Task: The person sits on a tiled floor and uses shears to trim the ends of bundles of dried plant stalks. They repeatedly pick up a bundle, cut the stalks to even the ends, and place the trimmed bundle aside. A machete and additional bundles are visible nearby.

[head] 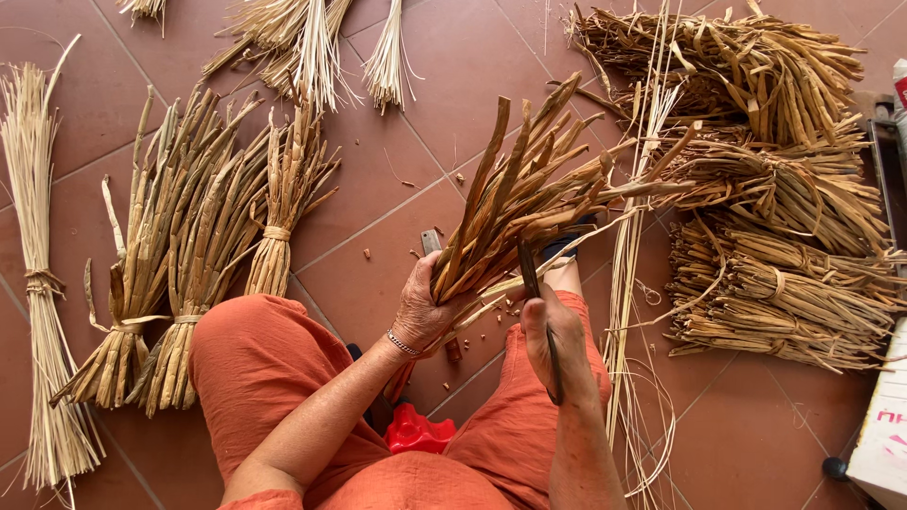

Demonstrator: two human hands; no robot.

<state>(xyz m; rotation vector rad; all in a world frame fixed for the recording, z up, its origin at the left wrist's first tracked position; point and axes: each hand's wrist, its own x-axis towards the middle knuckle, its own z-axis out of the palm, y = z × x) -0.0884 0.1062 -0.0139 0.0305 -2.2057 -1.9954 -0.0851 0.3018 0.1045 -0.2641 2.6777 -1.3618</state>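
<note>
Left hand (pixel 420 307): clamped round base of dried reed bundle (pixel 524 194), fanning up and away, centre.
Right hand (pixel 557 345): gripping dark blade (pixel 539 302), tip at bundle base.
Floor (pixel 397 189): red tile.
Left: tied sheaves (pixel 198 246).
Right: darker stacked bundles (pixel 784 189).
Near: red stool (pixel 416 433).

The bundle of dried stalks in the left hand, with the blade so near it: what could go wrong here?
1. The dark blade in the right hand works close to the left hand gripping the bundle of dried stalks; a slip might cut its fingers.
2. The bundle fans out loosely, so stalks may slide free.
3. Cut scraps on the tiled floor could be slippery.
</note>
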